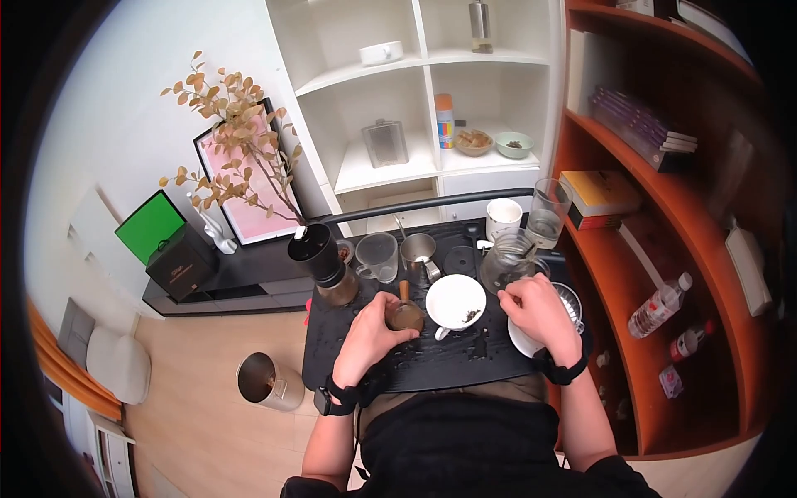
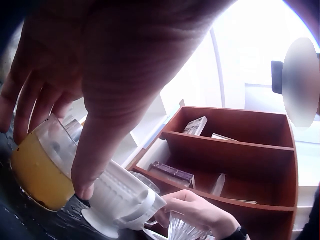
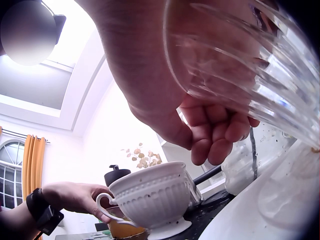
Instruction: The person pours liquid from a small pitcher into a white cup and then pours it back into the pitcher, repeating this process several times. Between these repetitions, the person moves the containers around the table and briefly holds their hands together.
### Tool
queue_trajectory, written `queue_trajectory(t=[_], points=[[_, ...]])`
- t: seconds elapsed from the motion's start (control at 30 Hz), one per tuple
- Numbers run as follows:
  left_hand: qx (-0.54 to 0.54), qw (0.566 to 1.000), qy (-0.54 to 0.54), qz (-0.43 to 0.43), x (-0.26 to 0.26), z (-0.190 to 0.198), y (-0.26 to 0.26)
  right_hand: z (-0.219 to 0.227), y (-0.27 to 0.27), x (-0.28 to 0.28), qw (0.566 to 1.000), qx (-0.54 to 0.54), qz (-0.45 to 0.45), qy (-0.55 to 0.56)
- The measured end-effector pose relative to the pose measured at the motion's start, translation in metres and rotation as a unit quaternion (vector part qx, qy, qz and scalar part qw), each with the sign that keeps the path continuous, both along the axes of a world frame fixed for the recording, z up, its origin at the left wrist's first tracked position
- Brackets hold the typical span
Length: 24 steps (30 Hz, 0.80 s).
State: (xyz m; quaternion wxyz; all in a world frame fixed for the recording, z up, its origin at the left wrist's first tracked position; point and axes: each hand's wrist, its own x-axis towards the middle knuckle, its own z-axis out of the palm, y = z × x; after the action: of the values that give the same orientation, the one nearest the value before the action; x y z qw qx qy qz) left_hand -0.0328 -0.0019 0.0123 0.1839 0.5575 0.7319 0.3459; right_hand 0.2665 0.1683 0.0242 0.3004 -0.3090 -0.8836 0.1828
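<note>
My left hand (image 1: pixel 374 332) grips a small glass of amber liquid (image 2: pixel 42 165), thumb on one side and fingers round the other. The glass stands low at the black table top (image 1: pixel 398 375). Just right of it is a white ribbed teacup (image 1: pixel 452 292) with dark leaf bits on its inside wall. My right hand (image 1: pixel 541 311) hovers above a white saucer (image 1: pixel 521 339), beside a glass pitcher (image 1: pixel 501 267). Its fingers (image 3: pixel 220 150) hang loosely curled, with nothing visible between them. Fluted clear glass (image 3: pixel 235 70) partly covers that palm in the right wrist view.
Behind the hands stand a coffee grinder (image 1: pixel 336 282), a glass mug (image 1: pixel 378 259), a steel jug (image 1: pixel 418 251), a white mug (image 1: pixel 503 217) and a tall glass of water (image 1: pixel 545 226). A wooden bookshelf (image 1: pixel 656 241) borders the right side. A metal bin (image 1: pixel 284 388) stands on the floor.
</note>
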Motion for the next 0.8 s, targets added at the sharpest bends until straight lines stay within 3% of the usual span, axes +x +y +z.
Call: queue_trajectory(t=[0.27,0.43,0.8], points=[[-0.009,1.0,-0.01,0.007,0.005,0.013,-0.001,0.003,-0.001,0.0,1.0,0.014,-0.001,-0.008],[0.059,0.996,0.004,0.064,0.009,0.032,-0.01,0.002,0.0,-0.001,1.0,0.009,-0.005,-0.014],[0.126,0.991,0.021,0.049,0.02,0.055,-0.003,0.004,-0.001,0.0,1.0,0.003,-0.001,-0.009]])
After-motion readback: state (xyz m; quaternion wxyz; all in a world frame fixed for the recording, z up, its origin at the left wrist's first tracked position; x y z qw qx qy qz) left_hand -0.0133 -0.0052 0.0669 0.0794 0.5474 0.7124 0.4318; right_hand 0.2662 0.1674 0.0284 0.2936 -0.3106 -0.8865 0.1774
